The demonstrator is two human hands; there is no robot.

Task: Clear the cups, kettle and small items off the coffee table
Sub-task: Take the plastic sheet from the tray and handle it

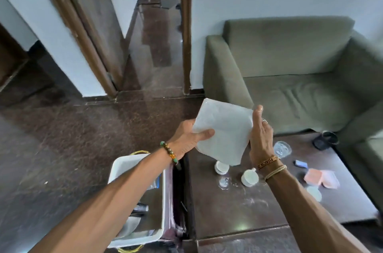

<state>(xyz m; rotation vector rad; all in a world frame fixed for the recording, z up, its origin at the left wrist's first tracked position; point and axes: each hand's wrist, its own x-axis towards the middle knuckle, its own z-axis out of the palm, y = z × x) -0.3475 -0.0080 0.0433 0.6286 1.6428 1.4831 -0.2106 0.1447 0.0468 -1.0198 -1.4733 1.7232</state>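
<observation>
- Left hand pinches the white sheet by its left edge, thumb on top.
- Right hand grips its right edge (fingertips hidden behind it).
- Sheet is held above the coffee table; a white cup stands there.

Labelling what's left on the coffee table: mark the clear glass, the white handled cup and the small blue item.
clear glass [282, 149], head view, its base.
white handled cup [249, 178], head view, its body.
small blue item [300, 163], head view, top face.
</observation>
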